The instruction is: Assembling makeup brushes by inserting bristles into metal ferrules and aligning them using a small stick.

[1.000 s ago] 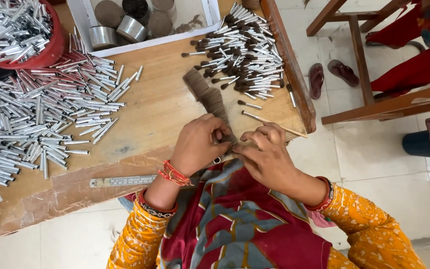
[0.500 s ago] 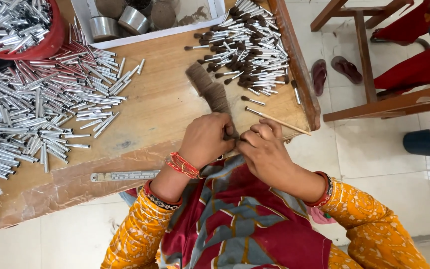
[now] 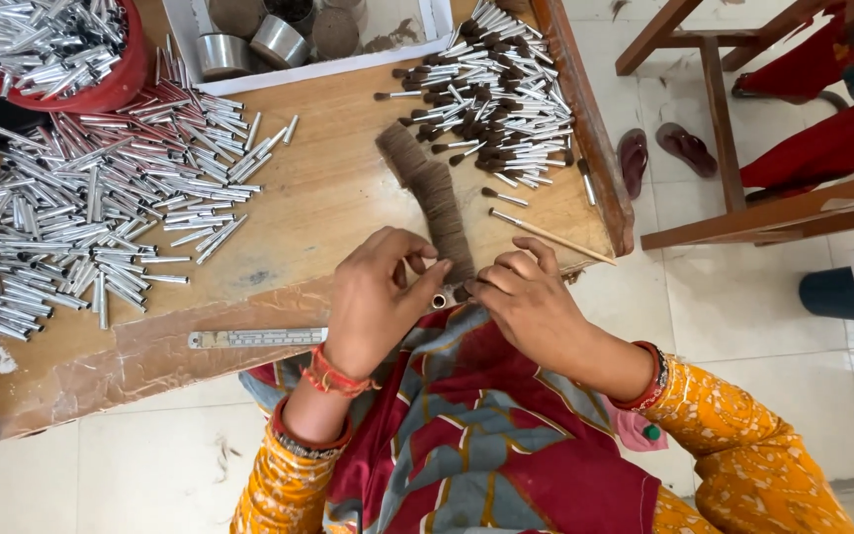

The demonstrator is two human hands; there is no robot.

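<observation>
Seen from above, at the near edge of a worn wooden worktable (image 3: 328, 198). Left hand (image 3: 378, 302) curled, thumb and fingertips pinching a short silver metal tube (image 3: 439, 300) with its open end turned up toward the camera, held just off the table's front edge above the lap. Right hand (image 3: 524, 297) curled likewise, fingertips closed on a small dark-brown tuft of bristle (image 3: 464, 292) right beside the tube's mouth; whether the tuft is already inside the tube, impossible to tell. Both hands close together, knuckles nearly meeting. Immediately beyond the fingers, a long brown roll of loose bristle fibre (image 3: 432, 198) lying on the tabletop, running away from the hands toward the far side. To the right of that roll, a thin pale wooden stick (image 3: 555, 237) lying slantwise near the table's right rim. Farther back on the right, a heap of finished silver tubes with dark bristle tips (image 3: 501, 94). Spread across the left half of the table, a wide scatter of empty silver metal tubes (image 3: 81, 218), and behind it a red round tub (image 3: 101, 89) filled with more of the same. At the far edge, a white shallow tray (image 3: 308, 69) holding several round metal tins. Along the front edge on the left, a flat steel ruler (image 3: 257, 337).
</observation>
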